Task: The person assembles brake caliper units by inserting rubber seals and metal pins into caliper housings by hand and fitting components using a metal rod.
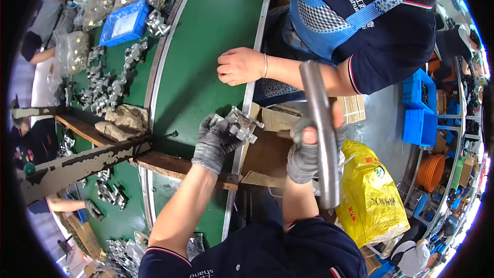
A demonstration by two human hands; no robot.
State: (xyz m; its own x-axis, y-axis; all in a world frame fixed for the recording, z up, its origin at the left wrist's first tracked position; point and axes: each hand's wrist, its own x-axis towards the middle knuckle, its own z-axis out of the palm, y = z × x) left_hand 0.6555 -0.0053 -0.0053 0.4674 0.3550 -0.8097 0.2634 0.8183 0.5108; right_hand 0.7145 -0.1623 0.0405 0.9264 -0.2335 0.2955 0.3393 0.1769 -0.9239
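Casting (241, 124) mid-frame gripped in my left hand (216, 141); my right hand (304, 150) closed around bar (320, 128), right of centre.

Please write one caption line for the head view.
Gloved left hand steadies a metal fitting at the green belt; right hand grips a steel bar.

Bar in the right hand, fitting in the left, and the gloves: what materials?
Bar: looks like bare metal, dull grey with a soft sheen along its length. Fitting: likely cast metal, silvery, bright facets on blocky lugs. Gloves on the left hand and right hand: grey knit fabric, ribbed texture; any coating can't be told.
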